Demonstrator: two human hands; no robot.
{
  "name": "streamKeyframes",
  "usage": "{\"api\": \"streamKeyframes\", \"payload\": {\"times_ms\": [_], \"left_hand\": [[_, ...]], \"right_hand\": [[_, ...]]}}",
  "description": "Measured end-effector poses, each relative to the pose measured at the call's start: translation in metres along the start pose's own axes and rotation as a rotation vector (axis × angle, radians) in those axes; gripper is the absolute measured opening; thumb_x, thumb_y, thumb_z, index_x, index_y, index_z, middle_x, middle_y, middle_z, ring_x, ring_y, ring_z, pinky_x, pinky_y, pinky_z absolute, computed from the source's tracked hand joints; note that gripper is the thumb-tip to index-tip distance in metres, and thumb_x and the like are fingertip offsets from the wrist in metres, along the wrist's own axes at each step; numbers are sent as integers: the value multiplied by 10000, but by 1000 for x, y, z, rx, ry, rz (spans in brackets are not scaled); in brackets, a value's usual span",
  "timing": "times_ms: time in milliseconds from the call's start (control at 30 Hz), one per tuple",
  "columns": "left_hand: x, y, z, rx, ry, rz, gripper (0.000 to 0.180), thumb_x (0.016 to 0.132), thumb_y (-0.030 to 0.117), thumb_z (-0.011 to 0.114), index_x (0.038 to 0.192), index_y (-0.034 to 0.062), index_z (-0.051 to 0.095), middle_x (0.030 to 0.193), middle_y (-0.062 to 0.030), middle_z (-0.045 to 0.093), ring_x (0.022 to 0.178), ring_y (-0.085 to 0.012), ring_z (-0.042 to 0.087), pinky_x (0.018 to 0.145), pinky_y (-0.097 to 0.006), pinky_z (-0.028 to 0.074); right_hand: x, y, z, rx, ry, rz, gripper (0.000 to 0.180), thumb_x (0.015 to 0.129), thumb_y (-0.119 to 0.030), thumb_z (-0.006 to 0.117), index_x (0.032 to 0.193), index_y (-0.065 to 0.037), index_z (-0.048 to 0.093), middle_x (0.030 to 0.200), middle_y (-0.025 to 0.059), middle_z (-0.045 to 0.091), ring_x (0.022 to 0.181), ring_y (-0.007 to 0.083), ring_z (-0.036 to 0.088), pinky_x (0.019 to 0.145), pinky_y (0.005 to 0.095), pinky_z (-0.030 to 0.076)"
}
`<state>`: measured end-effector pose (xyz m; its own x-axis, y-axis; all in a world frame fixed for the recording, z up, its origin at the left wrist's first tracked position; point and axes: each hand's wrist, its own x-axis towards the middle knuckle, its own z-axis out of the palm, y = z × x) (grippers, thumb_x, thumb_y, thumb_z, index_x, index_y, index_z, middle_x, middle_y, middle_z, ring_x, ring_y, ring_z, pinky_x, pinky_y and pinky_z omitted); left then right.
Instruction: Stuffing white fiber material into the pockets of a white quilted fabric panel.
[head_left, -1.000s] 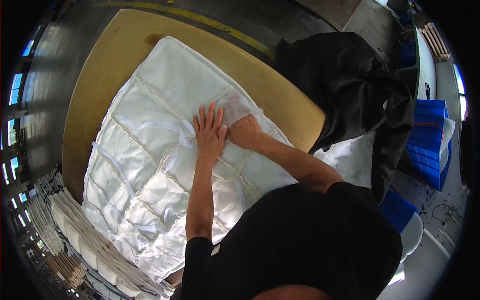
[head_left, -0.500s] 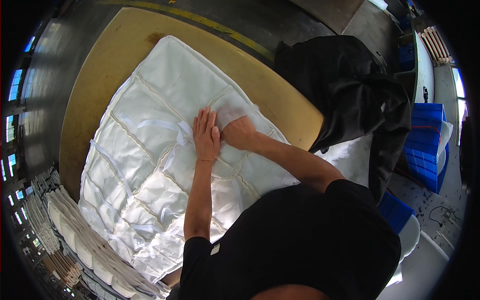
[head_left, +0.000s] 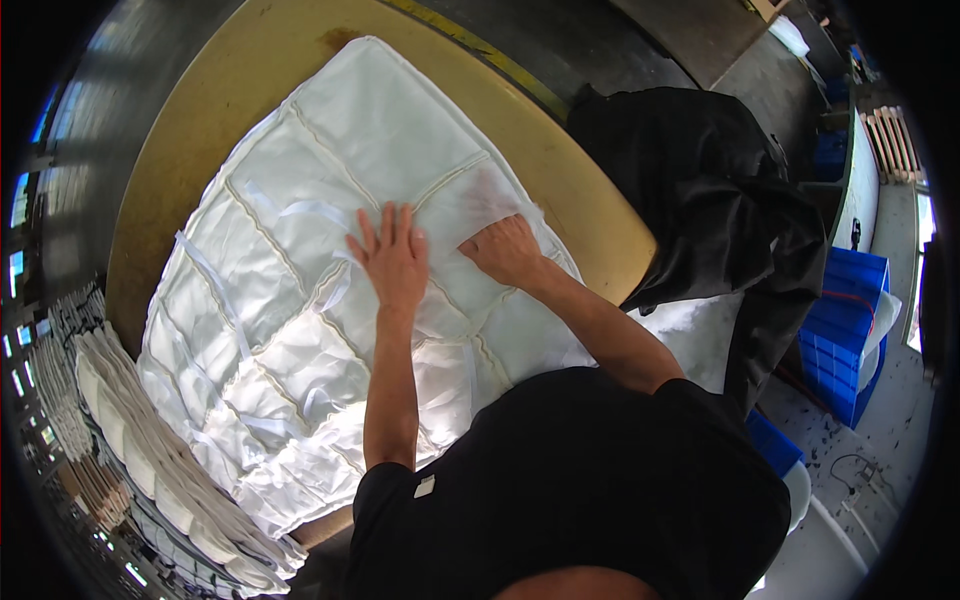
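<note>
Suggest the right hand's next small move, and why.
Probably ease the right hand slightly deeper into the white quilted cover: its fingers show only as a faint blur through the thin fabric, while the wrist is outside. The left hand, spread over the cover beside it, could help steady the cloth.

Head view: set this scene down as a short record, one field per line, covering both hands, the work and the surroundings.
Left hand: spread, palm down over the white cover; contact unclear
Right hand: partly under the cover's thin fabric
Cover: stitched into sections, with white ribbons
Table: tan, beneath the cover
Right side: black fabric, blue bin
Lower left: pale layered fabric
</note>
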<state>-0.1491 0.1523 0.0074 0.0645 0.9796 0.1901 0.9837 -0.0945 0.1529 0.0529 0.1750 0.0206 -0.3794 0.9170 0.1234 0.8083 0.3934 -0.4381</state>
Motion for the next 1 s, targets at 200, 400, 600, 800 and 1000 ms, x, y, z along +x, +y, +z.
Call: {"api": "streamKeyframes", "payload": {"times_ms": [200,400,600,800,1000], "left_hand": [[-29,-30,-19,-55,-19,-262,500,954,181,571,1447,159,494,1517,-104,463,1477,-419,272,1162,-675,155],[-30,-27,-18,-153,-14,-299,524,918,108,568,1437,134,506,1505,-119,479,1458,-410,327,1166,-663,163],[-16,1,-49,-265,108,-209,433,903,29,558,1332,71,601,1450,-138,537,1427,-392,396,1155,-617,253],[31,32,-52,-723,158,-18,388,939,-44,509,1306,18,617,1421,-162,566,1354,-370,501,1088,-416,435],[40,36,-27,-830,96,-61,406,1024,149,499,1417,53,533,1478,-200,501,1391,-400,438,1158,-452,342]], "right_hand": [[-13,-7,-20,-56,-312,-371,565,896,-420,647,1251,16,599,1317,201,574,1238,340,540,1073,445,397],[35,-21,-13,12,-787,-277,489,901,-462,640,1052,0,693,1167,154,672,1120,320,615,983,454,461],[27,-24,14,39,-331,-367,531,861,-476,686,1137,-22,698,1142,167,686,1161,329,610,1027,475,442],[2,-22,-34,199,-428,-476,606,844,-354,716,1285,44,595,1403,222,533,1343,366,477,1142,483,363],[-45,13,-49,51,-48,-184,742,858,-345,709,1411,80,453,1498,259,411,1441,394,358,1197,491,297]]}}
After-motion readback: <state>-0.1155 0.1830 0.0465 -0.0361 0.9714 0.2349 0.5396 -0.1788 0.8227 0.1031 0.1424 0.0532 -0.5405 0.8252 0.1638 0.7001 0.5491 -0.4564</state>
